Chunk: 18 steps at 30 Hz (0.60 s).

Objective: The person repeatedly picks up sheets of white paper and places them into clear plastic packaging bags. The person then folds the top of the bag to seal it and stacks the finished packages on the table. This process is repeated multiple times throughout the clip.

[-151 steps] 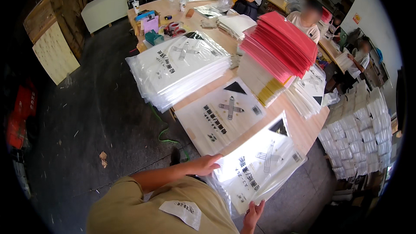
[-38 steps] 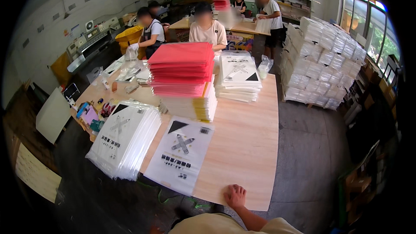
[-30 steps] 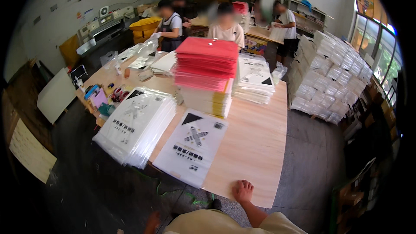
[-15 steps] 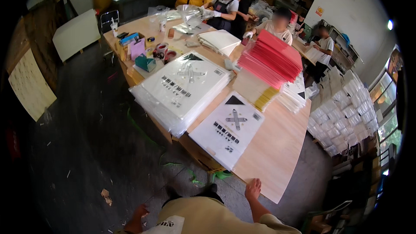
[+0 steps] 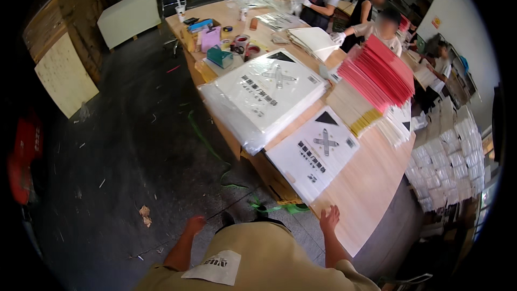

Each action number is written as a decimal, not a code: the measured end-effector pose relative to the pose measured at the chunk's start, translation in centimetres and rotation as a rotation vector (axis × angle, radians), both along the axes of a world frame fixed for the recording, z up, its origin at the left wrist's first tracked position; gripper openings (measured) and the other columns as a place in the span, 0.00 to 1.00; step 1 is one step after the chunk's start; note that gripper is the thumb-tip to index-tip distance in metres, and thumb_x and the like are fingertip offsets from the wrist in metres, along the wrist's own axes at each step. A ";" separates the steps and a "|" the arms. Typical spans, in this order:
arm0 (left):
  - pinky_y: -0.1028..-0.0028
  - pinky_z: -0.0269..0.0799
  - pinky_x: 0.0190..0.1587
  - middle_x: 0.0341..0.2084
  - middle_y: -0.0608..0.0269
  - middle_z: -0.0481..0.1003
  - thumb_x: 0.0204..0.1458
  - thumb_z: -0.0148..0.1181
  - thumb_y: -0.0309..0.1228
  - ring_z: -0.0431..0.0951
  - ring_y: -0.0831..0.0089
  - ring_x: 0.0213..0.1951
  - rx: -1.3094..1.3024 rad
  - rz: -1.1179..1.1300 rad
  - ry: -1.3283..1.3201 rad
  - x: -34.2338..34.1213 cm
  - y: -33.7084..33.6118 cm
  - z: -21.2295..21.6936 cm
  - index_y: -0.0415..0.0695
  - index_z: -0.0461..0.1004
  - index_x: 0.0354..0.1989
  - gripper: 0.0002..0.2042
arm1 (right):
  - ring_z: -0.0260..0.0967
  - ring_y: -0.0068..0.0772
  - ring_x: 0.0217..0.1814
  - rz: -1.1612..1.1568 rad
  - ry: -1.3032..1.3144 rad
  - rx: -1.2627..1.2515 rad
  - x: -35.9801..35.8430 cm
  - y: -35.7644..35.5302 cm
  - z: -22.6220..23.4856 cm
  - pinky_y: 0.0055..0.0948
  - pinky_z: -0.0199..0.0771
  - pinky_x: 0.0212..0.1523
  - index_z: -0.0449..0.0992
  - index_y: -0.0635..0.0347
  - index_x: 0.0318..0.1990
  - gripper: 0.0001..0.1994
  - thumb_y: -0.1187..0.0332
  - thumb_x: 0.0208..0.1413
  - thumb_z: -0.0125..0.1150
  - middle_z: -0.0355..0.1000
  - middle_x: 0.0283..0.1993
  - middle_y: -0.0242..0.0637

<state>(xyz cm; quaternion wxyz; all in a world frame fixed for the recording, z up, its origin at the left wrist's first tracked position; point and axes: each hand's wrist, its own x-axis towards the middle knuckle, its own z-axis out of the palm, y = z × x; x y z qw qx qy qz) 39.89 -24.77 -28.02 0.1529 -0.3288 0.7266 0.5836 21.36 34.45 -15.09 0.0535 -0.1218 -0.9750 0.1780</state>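
My right hand (image 5: 329,219) is at the near edge of the table, fingers apart and holding nothing. Just beyond it lies a flat white paper pack (image 5: 314,151) with a black corner triangle and a crossed-pencils print. To its left stands a thick stack of similar packs in clear plastic (image 5: 264,94). My left hand (image 5: 195,224) hangs over the floor beside my body, away from the table; its fingers are too unclear to read.
On the wooden table (image 5: 371,183) sit a pile of red sheets (image 5: 379,73), white sheets (image 5: 315,42), tape rolls (image 5: 252,51) and a green tape dispenser (image 5: 219,57). Co-workers stand along the far side. Wrapped bundles (image 5: 447,156) are piled at right. Green strapping (image 5: 207,143) lies on the floor.
The view has swung, moving the table rightward in it. My left hand has come up and forward. My right hand's fingers have spread at the table edge. A co-worker's gloved hand is now at the white sheets.
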 end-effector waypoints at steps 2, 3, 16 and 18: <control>0.67 0.74 0.42 0.35 0.55 0.81 0.49 0.64 0.33 0.80 0.65 0.38 -0.142 -0.148 0.007 -1.5 1.9 2.2 0.42 0.79 0.37 0.10 | 0.50 0.55 0.71 0.034 0.029 -0.024 -2.4 -0.7 0.0 0.58 0.53 0.65 0.64 0.62 0.61 0.28 0.58 0.57 0.60 0.58 0.68 0.51; 0.68 0.74 0.41 0.34 0.55 0.81 0.49 0.64 0.33 0.80 0.66 0.38 -0.220 -0.221 0.009 -1.9 2.1 3.0 0.41 0.80 0.36 0.10 | 0.49 0.55 0.72 0.034 0.011 -0.034 -3.0 -1.1 0.2 0.58 0.51 0.66 0.63 0.62 0.62 0.29 0.57 0.57 0.59 0.56 0.69 0.51; 0.63 0.75 0.38 0.33 0.53 0.81 0.48 0.62 0.33 0.81 0.62 0.35 -0.188 -0.085 -0.261 6.3 3.1 3.3 0.41 0.79 0.38 0.11 | 0.34 0.44 0.80 0.035 -0.147 0.099 -3.3 0.3 0.5 0.51 0.31 0.74 0.54 0.54 0.71 0.33 0.51 0.61 0.48 0.45 0.77 0.35; 0.63 0.76 0.35 0.31 0.54 0.80 0.48 0.62 0.32 0.81 0.62 0.32 -0.131 -0.011 -0.171 6.6 3.5 3.8 0.43 0.79 0.39 0.11 | 0.34 0.44 0.80 0.034 -0.142 0.103 -3.3 0.1 1.0 0.51 0.31 0.74 0.54 0.55 0.70 0.33 0.51 0.61 0.48 0.45 0.77 0.35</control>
